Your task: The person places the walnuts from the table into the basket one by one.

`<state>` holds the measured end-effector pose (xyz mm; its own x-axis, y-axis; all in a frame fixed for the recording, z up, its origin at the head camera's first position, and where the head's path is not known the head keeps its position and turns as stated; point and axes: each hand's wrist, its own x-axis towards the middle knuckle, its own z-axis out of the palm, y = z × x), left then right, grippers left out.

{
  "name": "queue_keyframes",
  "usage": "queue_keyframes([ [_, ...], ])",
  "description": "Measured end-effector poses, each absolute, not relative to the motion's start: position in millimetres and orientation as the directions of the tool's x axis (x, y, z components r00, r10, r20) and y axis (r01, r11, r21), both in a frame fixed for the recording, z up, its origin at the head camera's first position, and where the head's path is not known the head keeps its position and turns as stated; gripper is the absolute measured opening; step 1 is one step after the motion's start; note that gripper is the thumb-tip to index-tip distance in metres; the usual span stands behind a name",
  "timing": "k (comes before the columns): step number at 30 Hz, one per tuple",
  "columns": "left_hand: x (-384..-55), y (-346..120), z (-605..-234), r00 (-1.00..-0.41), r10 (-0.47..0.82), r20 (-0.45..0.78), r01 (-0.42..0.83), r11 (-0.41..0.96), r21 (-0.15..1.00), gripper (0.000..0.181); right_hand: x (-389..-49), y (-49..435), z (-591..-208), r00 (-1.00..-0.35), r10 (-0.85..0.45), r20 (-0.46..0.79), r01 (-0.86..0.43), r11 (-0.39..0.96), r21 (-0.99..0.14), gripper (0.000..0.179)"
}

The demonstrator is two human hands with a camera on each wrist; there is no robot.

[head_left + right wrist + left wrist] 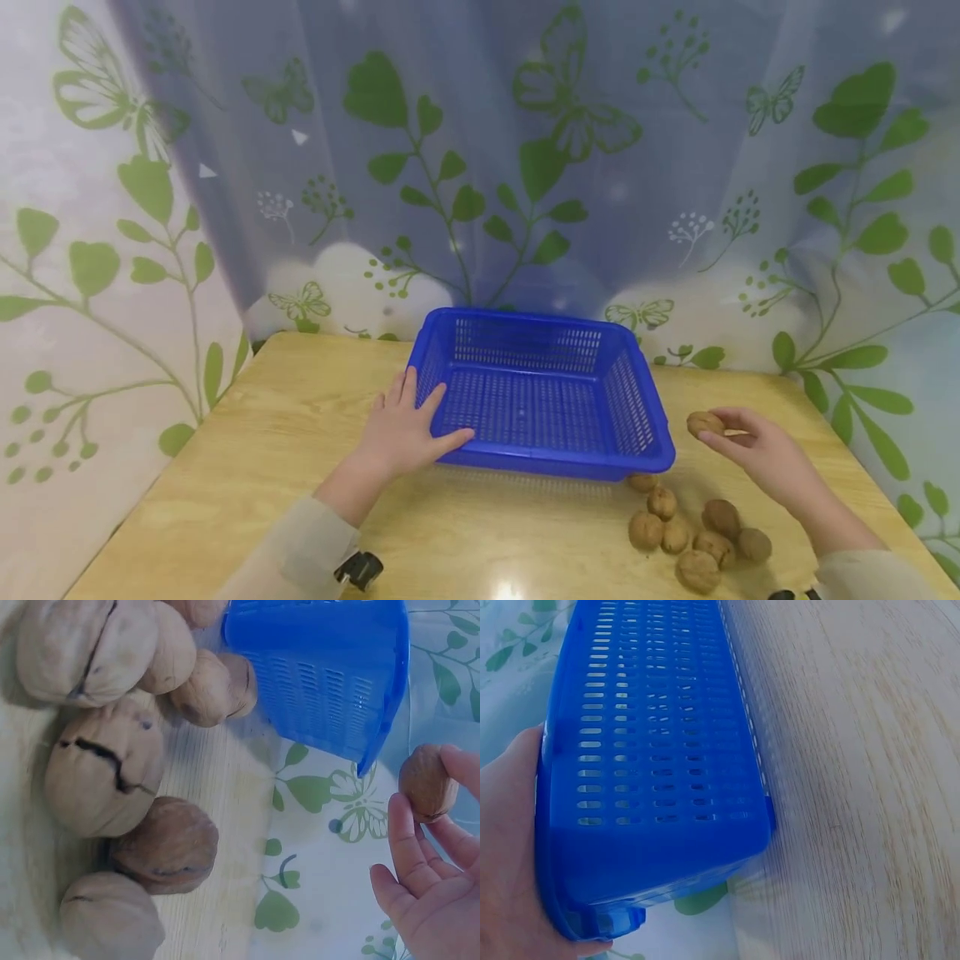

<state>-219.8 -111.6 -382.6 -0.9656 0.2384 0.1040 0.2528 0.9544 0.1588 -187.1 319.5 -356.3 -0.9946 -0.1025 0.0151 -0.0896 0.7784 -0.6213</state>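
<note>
A blue plastic basket (pixel 525 408) with slotted walls stands on the table, and no contents show inside it. My left hand (pixel 405 429) rests with spread, straight fingers over its left front corner, thumb along the front rim. In the left wrist view that hand lies along the rim of the basket (pixel 660 855). To the right of the basket, my right hand (pixel 772 454) pinches a walnut (pixel 705 423) between thumb and fingers, raised above the table. The right wrist view shows this walnut (pixel 427 784) at the fingertips. Several more walnuts (pixel 698 571) lie grouped near the basket's front right corner.
The wooden table (pixel 247 467) carries the basket close to its back edge. Behind it hangs a blue and white curtain (pixel 480 167) printed with green leaves and butterflies, which also covers the left and right sides. Some loose walnuts in the right wrist view have cracked shells.
</note>
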Motion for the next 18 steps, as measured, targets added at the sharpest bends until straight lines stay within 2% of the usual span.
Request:
queue_keyframes([
  [11, -217.8, -110.9, -382.6, -0.958, 0.254, 0.13, 0.274, 0.945, 0.18, 0.089, -198.8, 299.9, -351.5, -0.99, -0.139, 0.024, -0.12, 0.741, -0.661, 0.06],
  [18, -213.4, -108.4, -379.4, -0.961, 0.253, 0.115, 0.271, 0.946, 0.178, 0.088, -213.2, 285.6, -349.3, -0.98, -0.183, 0.071, -0.182, 0.705, -0.686, 0.049],
])
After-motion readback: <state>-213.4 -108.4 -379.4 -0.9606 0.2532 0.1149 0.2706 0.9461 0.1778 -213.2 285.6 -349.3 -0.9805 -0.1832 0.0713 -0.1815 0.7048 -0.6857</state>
